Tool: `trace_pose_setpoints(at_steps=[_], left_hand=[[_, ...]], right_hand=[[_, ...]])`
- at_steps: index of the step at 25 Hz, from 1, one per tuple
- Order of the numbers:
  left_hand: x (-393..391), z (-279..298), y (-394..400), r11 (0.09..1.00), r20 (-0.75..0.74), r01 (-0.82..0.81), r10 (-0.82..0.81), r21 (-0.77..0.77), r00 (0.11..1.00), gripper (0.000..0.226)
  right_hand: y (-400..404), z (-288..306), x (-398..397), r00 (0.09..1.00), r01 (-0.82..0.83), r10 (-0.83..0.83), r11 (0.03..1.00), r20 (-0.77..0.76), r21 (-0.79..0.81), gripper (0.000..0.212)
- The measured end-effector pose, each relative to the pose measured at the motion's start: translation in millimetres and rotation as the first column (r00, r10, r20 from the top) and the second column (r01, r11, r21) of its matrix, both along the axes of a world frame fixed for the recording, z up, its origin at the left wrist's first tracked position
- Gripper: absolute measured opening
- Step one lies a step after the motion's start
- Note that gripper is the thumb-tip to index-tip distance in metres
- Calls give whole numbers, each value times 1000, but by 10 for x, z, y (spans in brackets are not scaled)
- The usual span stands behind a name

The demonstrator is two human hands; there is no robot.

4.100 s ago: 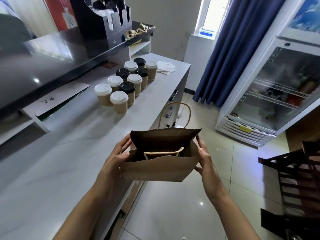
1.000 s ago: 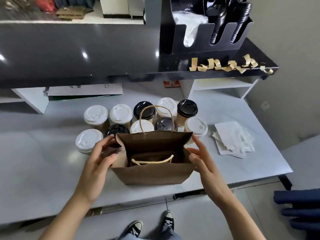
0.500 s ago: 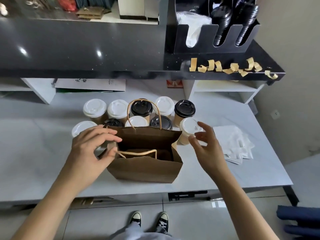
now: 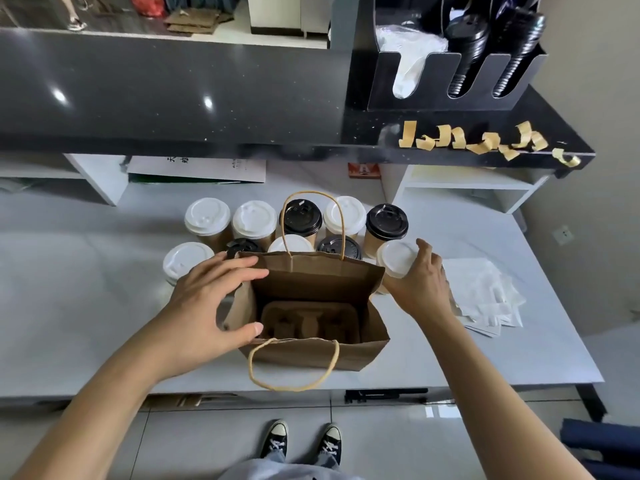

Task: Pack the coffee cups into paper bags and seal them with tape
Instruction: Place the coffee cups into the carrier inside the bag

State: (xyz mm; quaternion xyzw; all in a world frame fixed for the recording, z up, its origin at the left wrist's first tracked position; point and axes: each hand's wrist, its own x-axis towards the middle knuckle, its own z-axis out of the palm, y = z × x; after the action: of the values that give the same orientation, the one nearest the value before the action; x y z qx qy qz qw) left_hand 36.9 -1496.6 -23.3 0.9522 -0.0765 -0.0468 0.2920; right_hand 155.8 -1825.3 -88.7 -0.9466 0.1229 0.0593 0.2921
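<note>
The left hand [image 4: 207, 306] spans the paper bag [image 4: 311, 351] at its 9 o'clock edge, fingers spread wide. At 2 o'clock, the right hand [image 4: 420, 289] curls round a white-lidded cup [image 4: 394, 258].

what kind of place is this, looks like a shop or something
Probably a café or drinks counter: lidded takeaway coffee cups grouped on the worktop, a black organiser stocked with spare lids, and a paper bag holding a cup carrier.

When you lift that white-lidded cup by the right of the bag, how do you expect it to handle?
The white-lidded cup is tall and narrow, so it may tip if nudged sideways. Its paper wall probably gives under a hard squeeze, and the lid could pop. Weight is unclear, as the contents are hidden. The right hand curls round it; the left hand steadies the paper bag.
</note>
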Motion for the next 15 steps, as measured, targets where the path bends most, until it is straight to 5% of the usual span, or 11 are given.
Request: trace_pose_setpoints(at_steps=[7,15], left_hand=[[0,-13,8,1000,0,19,-19,-14,1000,89],[16,6,3,999,4,38,-38,-34,999,95]], right_hand=[[-46,-44,24,999,39,-39,999,22,10,91],[-179,470,-225,973,120,-162,965,165,235,90]])
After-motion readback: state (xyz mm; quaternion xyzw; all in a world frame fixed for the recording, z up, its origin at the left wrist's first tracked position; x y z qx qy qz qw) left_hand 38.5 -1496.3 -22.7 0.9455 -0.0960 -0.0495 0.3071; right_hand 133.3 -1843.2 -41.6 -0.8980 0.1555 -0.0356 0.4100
